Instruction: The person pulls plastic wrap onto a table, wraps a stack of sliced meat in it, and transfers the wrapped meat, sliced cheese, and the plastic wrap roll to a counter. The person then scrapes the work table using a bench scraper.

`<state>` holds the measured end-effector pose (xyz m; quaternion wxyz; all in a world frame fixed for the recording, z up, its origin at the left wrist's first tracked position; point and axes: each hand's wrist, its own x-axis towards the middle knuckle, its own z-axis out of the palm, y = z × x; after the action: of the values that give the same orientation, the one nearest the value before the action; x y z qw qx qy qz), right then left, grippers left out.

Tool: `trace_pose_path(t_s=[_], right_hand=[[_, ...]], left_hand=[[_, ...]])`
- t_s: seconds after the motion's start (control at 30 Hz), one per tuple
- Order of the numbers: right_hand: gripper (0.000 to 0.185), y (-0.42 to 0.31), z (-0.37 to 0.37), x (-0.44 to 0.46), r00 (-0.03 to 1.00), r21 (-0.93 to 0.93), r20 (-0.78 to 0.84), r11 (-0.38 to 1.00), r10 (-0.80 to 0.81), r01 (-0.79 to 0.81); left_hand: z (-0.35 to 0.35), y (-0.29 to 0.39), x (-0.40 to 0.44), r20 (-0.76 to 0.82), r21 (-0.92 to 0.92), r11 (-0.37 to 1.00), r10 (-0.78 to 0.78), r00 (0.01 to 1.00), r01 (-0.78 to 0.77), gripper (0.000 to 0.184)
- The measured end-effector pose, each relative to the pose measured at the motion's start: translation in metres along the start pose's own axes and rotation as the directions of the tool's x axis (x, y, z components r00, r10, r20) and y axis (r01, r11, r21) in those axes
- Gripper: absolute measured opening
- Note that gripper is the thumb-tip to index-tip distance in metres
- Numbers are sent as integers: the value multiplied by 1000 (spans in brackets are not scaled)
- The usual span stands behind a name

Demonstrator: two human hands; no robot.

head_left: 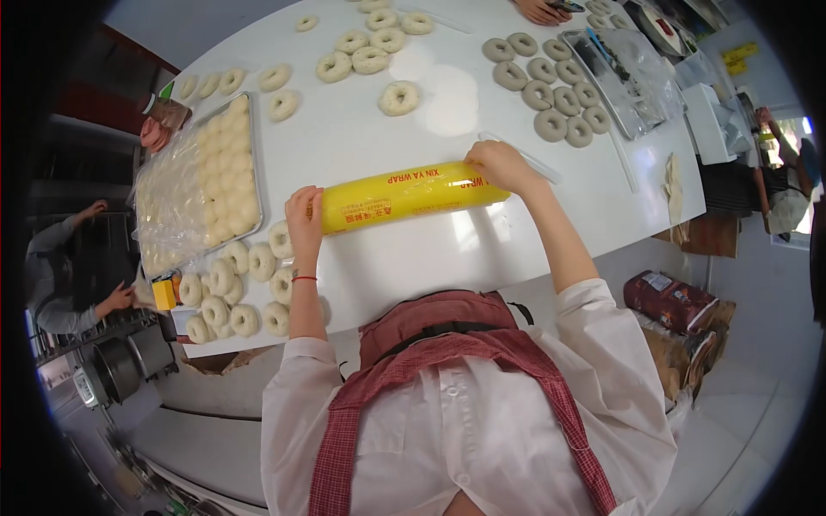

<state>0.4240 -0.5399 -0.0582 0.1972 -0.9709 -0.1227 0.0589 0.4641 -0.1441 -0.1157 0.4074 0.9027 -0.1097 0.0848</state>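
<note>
A long yellow roll of plastic wrap (404, 199), marked "XIN YA WRAP", is held level just at or over the white table (370, 288); I cannot tell whether it touches. My left hand (304, 222) grips its left end. Around the right end, my right hand (502, 166) is closed from above. Ring-shaped dough pieces (261, 261) lie close to my left forearm, some stacked. Beyond the roll sits a single dough ring (399, 99). A clear plastic strip (525, 158) lies just behind my right hand.
At left, a metal tray (258, 163) holds many dough balls, partly under plastic film. Grey dough rings (551, 126) and a film-covered tray (632, 129) are at right. Another person's hand (542, 11) shows at the far edge. A second person (64, 267) works at left.
</note>
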Motion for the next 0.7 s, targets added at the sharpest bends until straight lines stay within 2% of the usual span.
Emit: trace_pose_path(t_s=[0.07,0.1,0.17,0.2,0.27,0.3,0.4,0.47,0.5,0.57,0.6,0.67,0.7], right_hand=[[12,-3,-7,1,993,-111,118,994,30,-17],[12,-7,-9,2,992,-113,122,994,23,-9],[8,-11,-10,2,980,-362,173,919,-99,156],[8,-11,-9,2,979,-363,175,918,-100,159],[5,-8,-2,0,982,-340,75,922,-171,186],[5,-6,1,0,982,-341,77,921,-172,188],[5,-8,1,-2,991,-277,21,952,-132,132],[5,-12,-3,-10,999,-117,-33,992,-40,36],[5,-13,-4,-12,999,-118,-30,992,-44,40],[8,-14,-4,-16,998,-40,-69,999,1,-3],[8,-17,-3,-18,998,-42,-70,999,1,-4],[10,-23,-2,-24,984,-1,-179,1000,28,-28],[10,-25,-1,-26,984,-2,-177,1000,26,-27]], left_hand=[[2,2,-3,-5,38,998,50,999,-49,15],[1,2,-4,-11,39,998,44,999,-44,15],[1,3,-4,-10,45,997,59,998,-58,16],[1,4,-4,-11,44,997,56,998,-56,16],[2,4,-5,-1,30,999,33,999,-33,16],[2,4,-6,-3,29,999,32,999,-32,16],[3,5,-7,-46,43,999,12,999,-10,14],[3,7,-8,-56,69,997,41,998,-37,14],[3,9,-10,-59,69,997,37,998,-32,14],[6,15,-11,-126,342,935,147,981,-96,17],[8,28,-11,-127,341,935,148,981,-97,17],[24,60,-15,-96,331,906,310,946,-263,25],[38,75,-18,-3,192,933,311,950,-305,28]])
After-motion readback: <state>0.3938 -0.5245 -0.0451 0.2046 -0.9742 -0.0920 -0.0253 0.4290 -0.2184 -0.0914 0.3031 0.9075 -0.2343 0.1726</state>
